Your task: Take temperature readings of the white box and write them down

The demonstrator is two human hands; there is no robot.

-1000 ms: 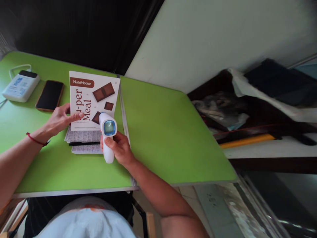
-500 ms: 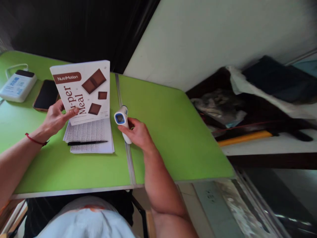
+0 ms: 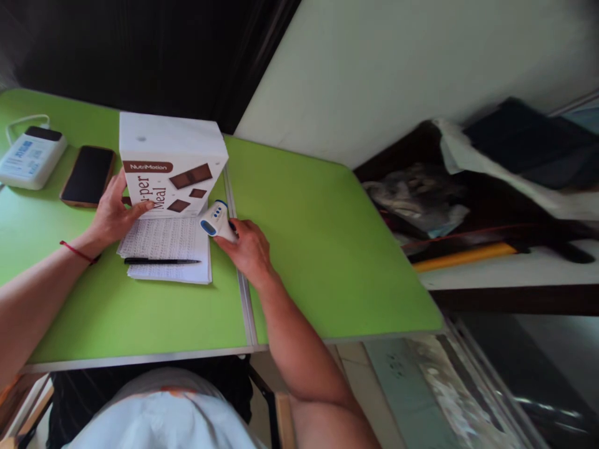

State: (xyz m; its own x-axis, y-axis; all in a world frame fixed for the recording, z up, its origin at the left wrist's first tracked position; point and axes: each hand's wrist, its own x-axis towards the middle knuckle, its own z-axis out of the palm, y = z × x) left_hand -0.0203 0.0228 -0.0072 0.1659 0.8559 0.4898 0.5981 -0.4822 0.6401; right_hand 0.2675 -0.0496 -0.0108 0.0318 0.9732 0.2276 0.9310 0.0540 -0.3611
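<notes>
A white and brown box [image 3: 175, 140] with "NutriMotion" on its front stands upright behind a stack of written paper sheets [image 3: 163, 238]. My left hand [image 3: 115, 212] is closed around the box's lower left side, thumb across the front. In my right hand [image 3: 250, 246] is a white and blue infrared thermometer [image 3: 216, 218], gripped by its handle, which the fingers partly hide. Its head tilts toward the box's lower right corner, with the small screen facing left. Across the sheets lies a black pen [image 3: 161, 261].
To the left of the box are a dark phone [image 3: 88, 174] and a white device [image 3: 35, 156] with a cable. A metal seam [image 3: 244, 299] crosses the green table [image 3: 318, 268]. Off its right side, a shelf holds a grey bundle [image 3: 416, 193] and a yellow bar [image 3: 465, 256].
The box has tipped so its white top shows, and it sits farther back and right. My right hand has moved the thermometer left toward it and tilted it.
</notes>
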